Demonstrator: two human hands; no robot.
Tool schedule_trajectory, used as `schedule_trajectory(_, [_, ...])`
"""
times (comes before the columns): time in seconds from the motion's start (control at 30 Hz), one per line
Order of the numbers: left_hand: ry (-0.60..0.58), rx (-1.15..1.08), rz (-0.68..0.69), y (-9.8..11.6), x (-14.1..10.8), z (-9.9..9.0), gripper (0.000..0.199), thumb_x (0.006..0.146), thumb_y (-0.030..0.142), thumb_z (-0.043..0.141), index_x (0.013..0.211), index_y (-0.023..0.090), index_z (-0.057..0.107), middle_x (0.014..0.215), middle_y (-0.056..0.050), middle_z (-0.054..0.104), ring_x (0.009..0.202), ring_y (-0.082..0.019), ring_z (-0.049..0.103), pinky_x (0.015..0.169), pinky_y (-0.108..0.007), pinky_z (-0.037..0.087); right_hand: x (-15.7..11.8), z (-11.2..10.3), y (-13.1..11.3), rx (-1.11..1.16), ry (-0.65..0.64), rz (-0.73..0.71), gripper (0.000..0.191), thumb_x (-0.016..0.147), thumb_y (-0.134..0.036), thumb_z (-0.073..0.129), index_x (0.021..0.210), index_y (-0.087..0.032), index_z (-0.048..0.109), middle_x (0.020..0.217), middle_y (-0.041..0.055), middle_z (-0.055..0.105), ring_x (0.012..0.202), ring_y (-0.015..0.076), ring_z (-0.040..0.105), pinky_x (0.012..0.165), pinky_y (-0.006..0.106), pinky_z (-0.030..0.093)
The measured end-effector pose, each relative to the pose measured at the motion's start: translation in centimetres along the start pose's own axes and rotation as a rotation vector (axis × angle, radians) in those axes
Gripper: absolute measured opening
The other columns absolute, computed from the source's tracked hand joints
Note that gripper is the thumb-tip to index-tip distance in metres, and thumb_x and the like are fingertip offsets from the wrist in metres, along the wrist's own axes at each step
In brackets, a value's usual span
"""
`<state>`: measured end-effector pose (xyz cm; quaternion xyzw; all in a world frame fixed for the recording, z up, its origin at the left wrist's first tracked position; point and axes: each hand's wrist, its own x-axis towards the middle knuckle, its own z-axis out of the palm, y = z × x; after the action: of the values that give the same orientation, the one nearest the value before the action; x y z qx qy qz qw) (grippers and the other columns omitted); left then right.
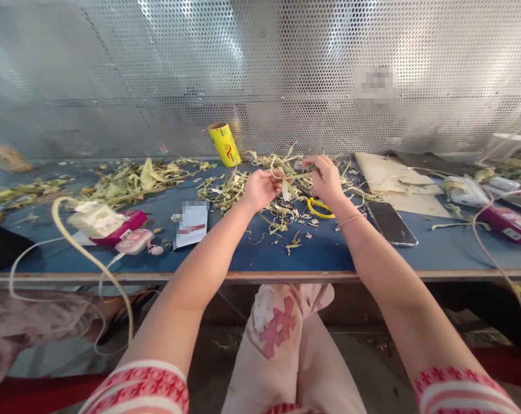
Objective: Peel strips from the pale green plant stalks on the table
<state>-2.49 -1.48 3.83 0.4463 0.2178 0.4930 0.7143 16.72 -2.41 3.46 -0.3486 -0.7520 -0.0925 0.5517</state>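
Both hands meet over a loose heap of pale green dried plant strips [226, 192] on the blue table [260, 253]. My left hand [261, 190] pinches one end of a pale green plant stem [295, 177]. Fingers of my right hand [325, 177] are closed on the stem's other end. Narrow leaves hang from the stem between the hands. Just below my right hand lie scissors with yellow handles [321, 208], partly covered by plant bits.
A yellow tube [224, 144] stands tilted by the perforated metal panel [278, 69]. Phones [192, 225] [392, 223] lie either side. Multi-plug power blocks with cables [114, 221] [508, 224] sit farther out. Brown cardboard [398, 181] lies at right, more plant scraps [146, 178] at left.
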Motion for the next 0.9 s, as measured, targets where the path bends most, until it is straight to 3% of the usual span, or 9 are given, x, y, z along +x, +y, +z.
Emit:
schedule_trajectory(0.17, [-0.055, 0.095, 0.072, 0.1, 0.1, -0.5, 0.014, 0.065, 0.004, 0.052, 0.074, 0.011, 0.061, 0.061, -0.001, 0.061, 0.046, -0.003, 0.045, 0.045, -0.015, 0.037, 0.2, -0.1, 1.1, 0.119, -0.076, 0.049, 0.037, 0.074, -0.002, 0.038, 0.089, -0.019, 0.067, 0.092, 0.0057, 0.065, 0.087, 0.0179, 0.058, 0.081, 0.036, 0.048])
schedule_trajectory(0.33, [-0.163, 0.165, 0.051, 0.3, -0.5, -0.5, 0.004, 0.076, 0.011, 0.056, 0.078, 0.013, 0.059, 0.063, -0.001, 0.059, 0.042, -0.003, 0.043, 0.042, -0.018, 0.035, 0.2, -0.4, 0.8, 0.177, -0.180, 0.134, 0.026, 0.081, -0.017, 0.052, 0.103, -0.021, 0.067, 0.100, 0.0065, 0.064, 0.089, 0.0187, 0.057, 0.072, 0.033, 0.049])
schedule_trajectory(0.5, [-0.152, 0.230, -0.070, 0.3, -0.9, -0.2, 0.011, 0.079, 0.015, 0.059, 0.090, 0.015, 0.056, 0.062, 0.001, 0.059, 0.043, -0.003, 0.047, 0.044, -0.016, 0.037, 0.1, -0.5, -1.0, -0.014, -0.277, -0.110, 0.040, 0.080, -0.032, 0.065, 0.120, -0.027, 0.061, 0.129, 0.0075, 0.056, 0.119, 0.0266, 0.048, 0.099, 0.047, 0.037])
schedule_trajectory(0.67, [-0.035, 0.233, -0.152, 0.1, -0.4, -0.4, 0.005, 0.083, 0.018, 0.057, 0.084, 0.014, 0.058, 0.057, 0.002, 0.054, 0.041, -0.004, 0.047, 0.038, -0.015, 0.033, -0.1, -0.2, -2.2, -0.126, -0.411, -0.237, 0.025, 0.089, -0.038, 0.054, 0.106, -0.027, 0.069, 0.105, 0.0049, 0.068, 0.108, 0.0255, 0.052, 0.095, 0.046, 0.036])
schedule_trajectory(0.8, [-0.044, 0.225, -0.265, 0.3, 0.0, -0.9, 0.018, 0.084, 0.031, 0.058, 0.078, 0.014, 0.058, 0.051, 0.003, 0.050, 0.036, -0.004, 0.041, 0.036, -0.016, 0.032, 0.0, 0.1, -2.7, -0.079, -0.504, -0.326, 0.026, 0.093, -0.032, 0.047, 0.105, -0.022, 0.068, 0.099, 0.0072, 0.068, 0.091, 0.0202, 0.058, 0.084, 0.040, 0.042])
schedule_trajectory(0.9, [-0.055, 0.185, -0.283, 0.4, -0.1, -0.8, 0.016, 0.085, 0.027, 0.056, 0.077, 0.014, 0.057, 0.051, 0.003, 0.050, 0.035, -0.004, 0.039, 0.035, -0.015, 0.031, 0.0, 0.2, -3.2, -0.047, -0.514, -0.349, 0.026, 0.093, -0.028, 0.046, 0.106, -0.019, 0.066, 0.096, 0.0085, 0.067, 0.088, 0.0193, 0.058, 0.082, 0.037, 0.043])
